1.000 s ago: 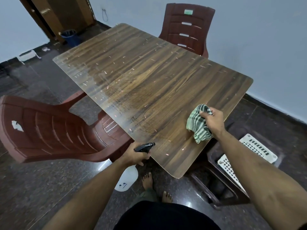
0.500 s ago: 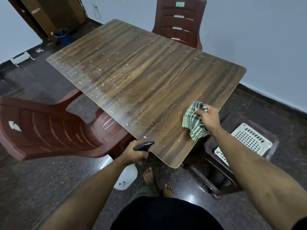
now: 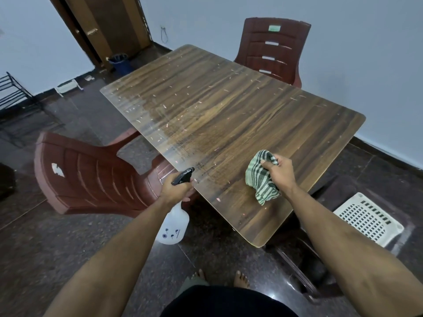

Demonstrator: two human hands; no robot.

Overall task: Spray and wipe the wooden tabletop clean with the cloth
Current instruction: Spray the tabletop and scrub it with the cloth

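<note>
**Both hands loaded at near corner of bench**

Left hand [image 3: 177,191] wrapped around the neck of the spray bottle [image 3: 172,225], fingers curled at the black trigger head. Nozzle [image 3: 184,175] points far-right over the near-left edge of the bench [image 3: 229,115]. White bottle body hangs below the hand, off the bench, above the floor [image 3: 68,248].

Right hand [image 3: 280,173] clutches the green-and-white striped cloth [image 3: 259,177], bunched, fingers curled into it. Loose end droops toward the bench top near the near-right edge; can't tell if it touches the surface.

Bench top: dark wood grain, rectangular, rounded corners, set diagonally in view. Lots of small pale flecks and scraps scattered across it. Left side shows a pale glare band.

Around it:
- Red plastic chair [image 3: 91,175] at near left, seat tucked against the bench edge.
- Second red plastic chair [image 3: 272,49] at far side, against the wall.
- White perforated basket [image 3: 368,219] on the floor at right, partly under the bench.
- Blue bin [image 3: 120,61] by the wooden door [image 3: 109,24] at far left.
- Black wire rack [image 3: 13,94] at left edge.

Bare feet visible on dark polished floor at near centre.
</note>
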